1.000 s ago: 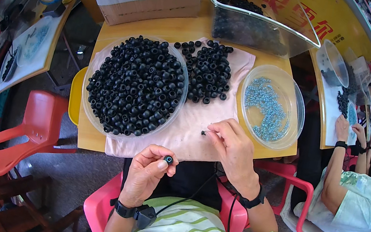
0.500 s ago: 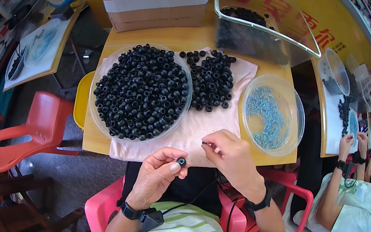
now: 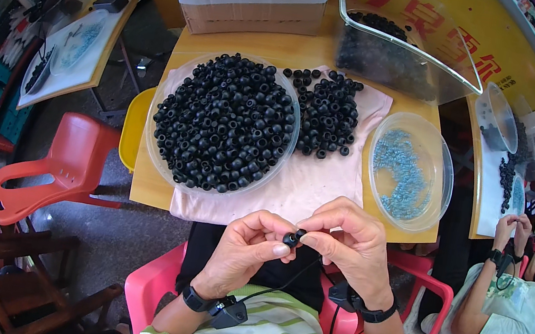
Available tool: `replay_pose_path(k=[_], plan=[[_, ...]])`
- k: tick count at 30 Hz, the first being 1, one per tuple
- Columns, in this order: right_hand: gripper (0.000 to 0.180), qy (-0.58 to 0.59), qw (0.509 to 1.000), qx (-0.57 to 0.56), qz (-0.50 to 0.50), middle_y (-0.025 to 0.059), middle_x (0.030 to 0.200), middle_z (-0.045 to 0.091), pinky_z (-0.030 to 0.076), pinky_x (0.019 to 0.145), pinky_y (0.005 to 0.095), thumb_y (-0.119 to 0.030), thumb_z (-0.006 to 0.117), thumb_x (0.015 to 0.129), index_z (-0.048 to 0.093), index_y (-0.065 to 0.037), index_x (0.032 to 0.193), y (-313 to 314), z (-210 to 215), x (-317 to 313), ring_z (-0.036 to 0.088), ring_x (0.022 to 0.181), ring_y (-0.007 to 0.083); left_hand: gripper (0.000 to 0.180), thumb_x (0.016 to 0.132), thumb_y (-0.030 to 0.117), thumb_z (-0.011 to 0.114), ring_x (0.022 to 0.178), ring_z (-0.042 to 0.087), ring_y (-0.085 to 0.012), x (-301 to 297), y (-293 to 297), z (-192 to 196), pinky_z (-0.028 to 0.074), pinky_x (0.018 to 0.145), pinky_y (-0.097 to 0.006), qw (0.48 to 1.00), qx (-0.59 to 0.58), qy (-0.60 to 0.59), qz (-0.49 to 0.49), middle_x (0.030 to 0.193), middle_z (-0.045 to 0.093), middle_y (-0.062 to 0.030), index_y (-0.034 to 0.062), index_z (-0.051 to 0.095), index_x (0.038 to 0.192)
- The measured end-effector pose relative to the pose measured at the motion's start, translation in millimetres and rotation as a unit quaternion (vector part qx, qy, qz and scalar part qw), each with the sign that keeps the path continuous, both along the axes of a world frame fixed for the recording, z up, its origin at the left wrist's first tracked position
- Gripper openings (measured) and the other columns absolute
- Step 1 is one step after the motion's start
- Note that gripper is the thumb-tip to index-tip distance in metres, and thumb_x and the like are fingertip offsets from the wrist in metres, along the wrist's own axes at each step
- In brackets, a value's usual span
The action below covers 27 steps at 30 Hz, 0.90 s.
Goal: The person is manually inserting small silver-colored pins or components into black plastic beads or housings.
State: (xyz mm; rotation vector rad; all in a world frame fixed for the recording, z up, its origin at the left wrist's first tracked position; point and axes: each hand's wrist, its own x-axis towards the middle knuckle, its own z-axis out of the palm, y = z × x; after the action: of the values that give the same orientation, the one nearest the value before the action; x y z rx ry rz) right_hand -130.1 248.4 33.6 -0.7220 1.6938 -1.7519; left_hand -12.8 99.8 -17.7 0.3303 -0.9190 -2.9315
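Observation:
Between its thumb and fingers my left hand pinches a round black bead with a hole through it. My right hand meets it from the right, thumb and forefinger closed on a small dark piece at the bead's edge; its kind is too small to tell. Both hands are over my lap, just off the table's front edge. Beyond them stands a round clear tub heaped with black beads. A looser pile of black beads lies on the pink cloth to its right.
At right is a clear tub of small pale-blue pieces. A cardboard box and a clear bin stand at the back. Left are a red chair and side table; a co-worker sits at right.
My right hand has come left and down with its small dark piece to the bead in my left hand. My left hand has shifted right. The view has turned slightly.

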Motion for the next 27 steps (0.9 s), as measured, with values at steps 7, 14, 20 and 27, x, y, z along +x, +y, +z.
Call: replay_pose_path(k=[7,14,20,27], plan=[[0.011,0.008,1.0,0.003,0.005,0.0049,0.091,0.064,0.044,0.048,0.0168,-0.005,0.071,0.086,0.07,-0.003,0.096,-1,-2,2,0.059,0.068,0.0044,0.02,0.086,0.0,0.068,0.085,0.065,-0.0148,0,0,-1,0.053,0.078,-0.028,1.0,0.008,0.0,-0.003,0.1,0.066,-0.0094,-0.001,0.062,0.105],[0.018,0.205,0.978,0.033,-0.007,0.0063,0.09,0.064,0.047,0.052,0.0216,-0.003,0.073,0.082,0.07,-0.004,0.1,-1,-1,7,0.06,0.068,0.0078,0.016,0.088,0.002,0.066,0.088,0.063,-0.0147,2,-1,-7,0.052,0.082,-0.029,0.997,0.073,-0.012,-0.027,0.099,0.065,-0.0085,0.0015,0.063,0.104],[0.036,0.413,0.907,0.064,-0.047,0.0074,0.091,0.061,0.052,0.058,0.0278,0.001,0.075,0.066,0.067,-0.006,0.1,-8,-1,12,0.061,0.075,0.02,0.013,0.092,0.004,0.061,0.099,0.064,-0.0183,-2,0,-4,0.052,0.09,-0.032,0.984,0.167,-0.017,-0.061,0.103,0.067,-0.0106,0.0025,0.064,0.104],[0.036,0.447,0.894,0.032,-0.031,0.0083,0.088,0.061,0.052,0.058,0.0292,0.002,0.075,0.064,0.065,-0.001,0.098,-10,-6,11,0.061,0.072,0.0223,0.012,0.091,0.002,0.063,0.102,0.064,-0.0174,1,-5,0,0.051,0.094,-0.031,0.971,0.216,-0.039,-0.098,0.106,0.067,-0.01,0.0035,0.065,0.102]])
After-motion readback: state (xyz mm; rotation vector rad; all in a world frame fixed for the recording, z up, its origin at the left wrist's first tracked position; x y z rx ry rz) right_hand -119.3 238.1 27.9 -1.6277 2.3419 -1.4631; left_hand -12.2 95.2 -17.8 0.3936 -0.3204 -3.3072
